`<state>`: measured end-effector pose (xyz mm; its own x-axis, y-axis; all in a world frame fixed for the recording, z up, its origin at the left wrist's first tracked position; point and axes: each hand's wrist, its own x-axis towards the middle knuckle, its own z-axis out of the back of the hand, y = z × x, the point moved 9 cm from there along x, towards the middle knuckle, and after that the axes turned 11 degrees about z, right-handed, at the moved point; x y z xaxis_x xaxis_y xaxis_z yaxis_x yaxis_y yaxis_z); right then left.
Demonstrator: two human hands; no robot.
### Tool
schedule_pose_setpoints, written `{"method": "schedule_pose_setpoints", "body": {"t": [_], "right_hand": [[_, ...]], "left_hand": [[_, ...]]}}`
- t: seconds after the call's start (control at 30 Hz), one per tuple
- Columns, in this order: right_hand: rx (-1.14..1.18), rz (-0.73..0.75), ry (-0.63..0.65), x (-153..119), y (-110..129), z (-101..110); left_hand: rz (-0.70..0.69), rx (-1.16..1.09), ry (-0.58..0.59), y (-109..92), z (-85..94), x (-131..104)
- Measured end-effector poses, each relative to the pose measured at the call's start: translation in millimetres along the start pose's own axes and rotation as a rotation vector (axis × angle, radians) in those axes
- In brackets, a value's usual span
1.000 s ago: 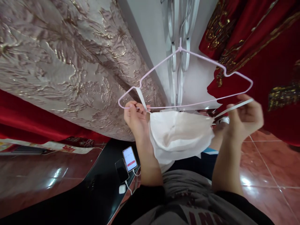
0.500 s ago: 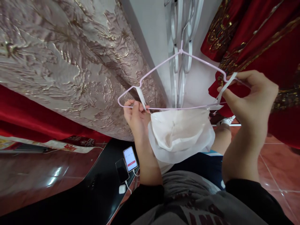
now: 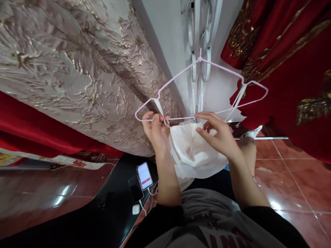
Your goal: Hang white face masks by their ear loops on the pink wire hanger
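Note:
A pale pink clothes hanger (image 3: pixel 178 76) spreads across the middle, its hook pointing up. Thin white hanging loops of a white garment (image 3: pixel 195 162) sit in both of its notches, and the sheer-layered cloth hangs below the lower bar. My left hand (image 3: pixel 157 132) is closed around the lower bar at the left, by the left loop (image 3: pixel 159 105). Over the garment's top edge is my right hand (image 3: pixel 217 132), thumb and fingers apart, fingertips at the middle of the bar. The right loop (image 3: pixel 239 97) lies beyond that hand, untouched.
Embossed pinkish-gold fabric (image 3: pixel 85 69) hangs at the left and red gold-trimmed garments (image 3: pixel 281 75) at the right. A white metal rack (image 3: pixel 192 69) stands behind the hanger. Two phones, one a lit phone (image 3: pixel 145 175), and a small white case (image 3: pixel 136 209) lie on a black bench (image 3: pixel 103 206).
My right hand has let go of the right loop and moved left to the middle of the bar. The right loop now rests in the notch. The hanger has shifted slightly right.

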<state>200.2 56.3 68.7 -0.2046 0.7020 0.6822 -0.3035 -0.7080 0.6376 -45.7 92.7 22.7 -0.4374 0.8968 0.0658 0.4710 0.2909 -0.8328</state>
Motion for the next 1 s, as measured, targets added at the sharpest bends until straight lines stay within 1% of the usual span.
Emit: {"method": "schedule_pose_setpoints", "body": {"t": [0.03, 0.07, 0.13, 0.17, 0.23, 0.3, 0.4, 0.5, 0.53, 0.6, 0.63, 0.67, 0.7, 0.77, 0.83, 0.87, 0.9, 0.93, 0.97, 1.0], "right_hand": [[0.01, -0.026, 0.008, -4, -8, -8], [0.013, -0.04, -0.014, -7, -14, -13], [0.008, -0.039, -0.085, -10, -22, -14], [0.009, -0.04, -0.108, -11, -25, -14], [0.017, -0.056, -0.116, -12, -30, -14], [0.019, -0.078, -0.104, -13, -34, -14], [0.012, -0.075, -0.117, -14, -35, -10], [0.021, -0.054, -0.125, -14, -32, -6], [0.027, -0.05, -0.12, -15, -31, -5], [0.041, -0.045, -0.109, -15, -29, -3], [0.048, -0.047, -0.105, -16, -28, -2], [0.053, -0.052, -0.104, -17, -27, 0], [0.056, -0.058, -0.105, -17, -27, 2], [0.053, -0.069, -0.108, -19, -28, 3], [0.05, -0.069, -0.118, -20, -28, 3], [0.052, -0.063, -0.123, -20, -28, 1], [0.055, -0.056, -0.124, -20, -27, -2], [0.06, -0.046, -0.12, -20, -26, -6], [0.066, -0.035, -0.112, -19, -24, -11], [0.069, -0.024, -0.101, -19, -21, -15]], "left_hand": [[-0.001, -0.005, -0.017, 3, 0.4, -2], [-0.007, -0.006, -0.031, 7, 1.2, -4], [-0.022, 0.039, -0.025, 13, 1.7, -9], [-0.023, 0.098, 0.011, 16, -0.2, -12], [-0.011, 0.264, 0.122, 19, -5.5, -20], [0.003, 0.42, 0.217, 15, -7.5, -31], [0.044, 0.54, 0.282, -9, -5.4, -44], [0.095, 0.555, 0.375, -41, -13.5, -51], [0.1, 0.515, 0.416, -52, -18.8, -51], [0.105, 0.36, 0.466, -69, -27.3, -46], [0.1, 0.265, 0.462, -76, -28.3, -41], [0.083, 0.175, 0.427, -81, -25.5, -33], [0.057, 0.107, 0.374, -84, -19.4, -25], [-0.03, 0.032, 0.209, -85, 2.9, -9], [-0.125, 0.022, 0.002, -79, 31.6, -1], [-0.127, 0.044, -0.072, -71, 41.9, 1], [-0.114, 0.072, -0.115, -61, 47.6, 1], [-0.078, 0.1, -0.115, -49, 47.2, 0], [-0.021, 0.126, -0.071, -35, 40.5, -1], [0.03, 0.132, -0.007, -23, 29.8, -5]]}}
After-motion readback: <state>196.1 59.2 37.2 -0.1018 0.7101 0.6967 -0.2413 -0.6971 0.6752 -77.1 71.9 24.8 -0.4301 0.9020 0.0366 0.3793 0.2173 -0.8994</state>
